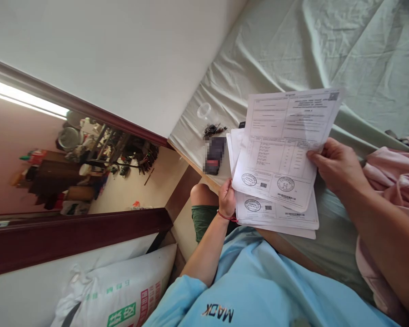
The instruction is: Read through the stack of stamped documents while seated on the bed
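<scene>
The right hand pinches one printed page by its right edge, right of frame centre. The left hand grips one paper stack beneath, page count indeterminable. One clear cup is at upper centre, one white sack at lower left.

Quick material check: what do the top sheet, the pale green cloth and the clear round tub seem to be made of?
Top sheet: thin paper with a matte finish; it carries print and stamps and bends slightly.
Pale green cloth: likely matte fabric, perhaps cotton, judging by its soft creases.
Clear round tub: probably smooth plastic, since the cloth shows through it; glass remains possible.
</scene>
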Available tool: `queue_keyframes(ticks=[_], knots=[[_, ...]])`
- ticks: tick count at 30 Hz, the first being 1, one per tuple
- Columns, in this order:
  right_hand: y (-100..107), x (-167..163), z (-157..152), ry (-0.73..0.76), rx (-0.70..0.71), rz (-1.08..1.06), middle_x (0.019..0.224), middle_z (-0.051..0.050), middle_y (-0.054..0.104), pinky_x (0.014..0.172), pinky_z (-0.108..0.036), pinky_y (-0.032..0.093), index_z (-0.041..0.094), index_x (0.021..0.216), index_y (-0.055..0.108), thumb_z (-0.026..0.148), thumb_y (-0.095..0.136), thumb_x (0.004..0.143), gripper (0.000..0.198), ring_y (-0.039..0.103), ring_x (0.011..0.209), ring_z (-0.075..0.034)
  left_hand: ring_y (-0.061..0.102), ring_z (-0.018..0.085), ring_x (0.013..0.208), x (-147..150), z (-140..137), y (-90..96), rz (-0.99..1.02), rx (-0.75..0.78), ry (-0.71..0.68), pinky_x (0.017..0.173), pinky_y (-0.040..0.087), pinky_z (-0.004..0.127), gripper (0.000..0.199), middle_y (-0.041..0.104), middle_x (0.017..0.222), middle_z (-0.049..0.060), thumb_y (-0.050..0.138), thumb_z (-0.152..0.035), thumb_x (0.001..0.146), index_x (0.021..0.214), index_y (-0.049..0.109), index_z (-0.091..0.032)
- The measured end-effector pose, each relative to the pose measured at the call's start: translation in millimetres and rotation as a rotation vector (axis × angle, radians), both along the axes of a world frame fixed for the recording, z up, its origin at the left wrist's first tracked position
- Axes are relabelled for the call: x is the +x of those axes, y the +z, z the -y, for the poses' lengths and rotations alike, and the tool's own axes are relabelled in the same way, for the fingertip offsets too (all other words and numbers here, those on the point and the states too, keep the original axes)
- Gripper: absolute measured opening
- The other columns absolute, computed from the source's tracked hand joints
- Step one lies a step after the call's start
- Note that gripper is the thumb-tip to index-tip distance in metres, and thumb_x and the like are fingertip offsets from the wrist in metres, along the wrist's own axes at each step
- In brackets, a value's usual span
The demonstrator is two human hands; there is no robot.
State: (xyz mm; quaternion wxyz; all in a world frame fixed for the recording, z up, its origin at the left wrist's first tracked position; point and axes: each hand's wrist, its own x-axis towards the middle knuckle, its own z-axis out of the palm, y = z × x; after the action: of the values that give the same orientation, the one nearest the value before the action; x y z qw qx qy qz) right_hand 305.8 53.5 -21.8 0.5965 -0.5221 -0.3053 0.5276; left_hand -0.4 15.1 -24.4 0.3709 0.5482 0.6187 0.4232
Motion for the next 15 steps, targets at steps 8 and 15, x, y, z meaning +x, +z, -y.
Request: queue_keyframes(ticks=[8, 15], knots=[[-1.3, -5.8, 2.3, 0.006, 0.005, -0.027, 0.096, 0.000, 0.081, 0.072, -0.032, 0.061, 0.027, 0.102, 0.076, 0.021, 0.076, 0.073, 0.030, 0.074, 0.084, -0.021, 0.068, 0.023, 0.085, 0.7, 0.4, 0.2, -0.004, -0.006, 0.005, 0.080, 0.054, 0.034, 0.039, 0.075, 0.086, 0.005, 0.059, -0.055, 0.094, 0.096, 0.075, -0.020], [-1.9, -7.9, 1.8, 0.029, 0.000, 0.005, 0.093, 0.000, 0.079, 0.074, -0.034, 0.060, 0.027, 0.098, 0.074, 0.026, 0.078, 0.073, 0.025, 0.073, 0.086, -0.022, 0.067, 0.023, 0.083, -0.1, 0.9, 0.4, -0.022, 0.014, -0.025, 0.079, 0.054, 0.034, 0.032, 0.074, 0.084, 0.005, 0.061, -0.050, 0.092, 0.090, 0.072, -0.020]])
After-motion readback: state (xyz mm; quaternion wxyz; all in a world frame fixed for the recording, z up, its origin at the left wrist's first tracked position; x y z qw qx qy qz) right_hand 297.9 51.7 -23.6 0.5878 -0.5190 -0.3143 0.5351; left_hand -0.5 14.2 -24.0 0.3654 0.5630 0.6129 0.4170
